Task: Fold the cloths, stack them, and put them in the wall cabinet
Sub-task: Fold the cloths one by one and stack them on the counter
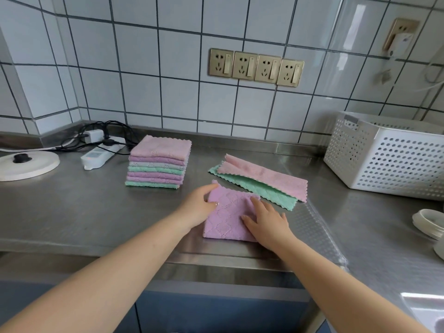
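1. At far left a round white lid (26, 163) with a black knob lies on the brushed-steel table (84, 212); beside it sit a white power strip (101, 153) and tangled black cords.
2. The stack of folded cloths (157, 162) stands near the back wall, well apart from the hands. It holds soft, scallop-edged squares in purple, mint and pale tones, edges roughly aligned.
3. The left hand (200, 205) pinches the upper left corner of the purple cloth (228, 217) between thumb and fingers.
4. That cloth lies flat near the table's front edge, already folded to a near square. Its surface is quilted in a diamond pattern and its edges are zigzag-cut.
5. The right hand (266, 222) lies spread and flat on the cloth's right side, pressing it down without gripping.
6. To finish this fold well, I judge the corners need matching before the crease is smoothed, with the flat palm sliding outward so the plush fabric does not bunch.
7. Behind, a pink cloth (264, 176) lies across a green cloth (259, 188); both are long strips, not yet squared.
8. At right sit a perforated white plastic basket (384, 159) and stacked pale dishes (430, 224).
9. The wall cabinet is out of view.
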`<state>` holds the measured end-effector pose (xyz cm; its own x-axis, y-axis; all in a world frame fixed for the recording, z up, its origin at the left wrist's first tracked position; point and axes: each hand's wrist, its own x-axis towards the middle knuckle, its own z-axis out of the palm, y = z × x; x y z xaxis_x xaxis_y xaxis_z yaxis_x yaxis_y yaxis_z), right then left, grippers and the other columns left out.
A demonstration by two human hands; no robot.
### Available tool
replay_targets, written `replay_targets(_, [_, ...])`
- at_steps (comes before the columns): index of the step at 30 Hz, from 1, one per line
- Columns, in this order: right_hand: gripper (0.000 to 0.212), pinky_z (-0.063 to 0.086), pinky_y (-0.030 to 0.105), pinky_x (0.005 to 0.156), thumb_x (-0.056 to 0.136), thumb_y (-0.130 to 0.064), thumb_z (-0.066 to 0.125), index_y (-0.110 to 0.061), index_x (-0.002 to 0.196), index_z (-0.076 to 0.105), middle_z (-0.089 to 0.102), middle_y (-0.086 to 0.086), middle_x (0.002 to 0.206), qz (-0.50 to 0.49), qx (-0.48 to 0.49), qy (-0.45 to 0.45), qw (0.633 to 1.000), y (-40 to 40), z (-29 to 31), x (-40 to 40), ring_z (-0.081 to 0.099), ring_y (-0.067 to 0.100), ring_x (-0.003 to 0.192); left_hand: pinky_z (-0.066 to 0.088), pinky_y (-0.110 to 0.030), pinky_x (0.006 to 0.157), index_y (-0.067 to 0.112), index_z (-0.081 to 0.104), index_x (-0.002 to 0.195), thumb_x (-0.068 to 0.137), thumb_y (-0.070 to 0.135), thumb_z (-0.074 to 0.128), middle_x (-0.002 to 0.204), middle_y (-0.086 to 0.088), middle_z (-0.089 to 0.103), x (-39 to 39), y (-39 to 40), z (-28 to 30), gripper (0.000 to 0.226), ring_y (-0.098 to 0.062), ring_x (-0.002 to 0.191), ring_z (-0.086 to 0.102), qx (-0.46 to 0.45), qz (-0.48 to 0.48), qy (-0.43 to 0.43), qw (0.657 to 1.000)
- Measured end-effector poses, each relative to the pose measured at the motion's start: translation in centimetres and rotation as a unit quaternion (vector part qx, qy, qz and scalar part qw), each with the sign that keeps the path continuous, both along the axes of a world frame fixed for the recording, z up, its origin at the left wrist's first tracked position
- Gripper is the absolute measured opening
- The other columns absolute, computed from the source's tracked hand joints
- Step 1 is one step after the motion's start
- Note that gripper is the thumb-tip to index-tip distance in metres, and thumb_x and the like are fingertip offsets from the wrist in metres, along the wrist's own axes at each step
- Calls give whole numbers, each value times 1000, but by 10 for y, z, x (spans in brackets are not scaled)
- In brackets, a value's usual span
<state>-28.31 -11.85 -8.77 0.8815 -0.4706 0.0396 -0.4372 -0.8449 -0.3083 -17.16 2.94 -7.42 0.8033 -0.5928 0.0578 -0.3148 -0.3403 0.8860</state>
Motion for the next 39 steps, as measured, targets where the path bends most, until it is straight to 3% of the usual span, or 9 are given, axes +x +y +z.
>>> replay_targets(4, [64, 30, 34, 109, 93, -35, 53, -24, 148, 23, 24, 2, 153, 15, 97, -84, 992, 2, 3, 5, 35, 22, 136, 39, -28, 102, 6, 48, 134, 86, -18, 43, 133, -7, 51, 3, 1, 2, 54, -16, 112, 53, -159, -7, 195, 968])
replay_targets(8, [61, 35, 31, 107, 85, -22, 66, -25, 140, 40, 41, 4, 143, -15, 249, -205, 946, 2, 9, 20, 45, 18, 127, 48, -23, 79, 10, 51, 132, 88, -17, 42, 118, -11, 60, 14, 8, 16, 52, -13, 90, 60, -218, -3, 229, 949])
replay_targets(13, [33, 50, 29, 85, 83, -17, 70, -40, 106, 62, 61, 3, 121, 10, 480, -250, 841, 9, 30, 57, 60, 18, 102, 49, -27, 87, 14, 51, 132, 90, -12, 44, 118, -6, 61, 50, 25, 53, 50, -15, 96, 61, -261, -10, 201, 944])
replay_targets(18, [26, 50, 31, 93, 88, -11, 64, -19, 112, 64, 65, 4, 121, 56, 527, -279, 801, 20, 81, 133, 63, 17, 100, 44, -41, 101, 25, 42, 139, 95, 5, 48, 130, 2, 53, 118, 46, 96, 49, -20, 114, 57, -160, 23, 65, 985])
replay_targets(22, [40, 50, 30, 92, 87, -10, 65, -7, 126, 58, 63, 9, 123, 67, 505, -278, 814, 32, 107, 199, 63, 20, 102, 36, -27, 105, 20, 44, 139, 93, 11, 54, 142, -3, 46, 174, 63, 115, 48, -17, 125, 48, -65, 81, -60, 993])
replay_targets(24, [43, 52, 26, 84, 87, -11, 66, -6, 129, 56, 63, 12, 122, 72, 498, -261, 824, 37, 109, 223, 63, 20, 97, 32, -18, 96, 17, 49, 135, 93, 13, 54, 143, -2, 45, 191, 68, 116, 42, -16, 127, 44, -26, 106, -99, 989])
replay_targets(28, [45, 52, 27, 82, 88, -13, 64, -8, 132, 54, 60, 10, 126, 68, 441, -228, 866, 41, 98, 253, 60, 21, 104, 39, -19, 76, 15, 52, 132, 94, 14, 52, 143, -2, 46, 214, 70, 109, 38, -16, 108, 53, 31, 131, -126, 983])
replay_targets(33, [47, 44, 32, 103, 90, -17, 63, -8, 134, 51, 54, 5, 134, 65, 395, -184, 897, 40, 77, 273, 55, 22, 118, 32, -18, 93, 8, 52, 132, 94, 10, 52, 145, -5, 43, 235, 65, 89, 39, -19, 128, 45, 67, 130, -127, 981])
replay_targets(39, [46, 47, 38, 100, 91, -27, 61, -13, 134, 52, 58, 8, 130, 74, 333, -136, 930, 44, 69, 275, 57, 25, 114, 31, -25, 106, 9, 51, 134, 94, 12, 51, 146, -7, 41, 247, 67, 72, 39, -22, 132, 41, 164, 120, -139, 969])
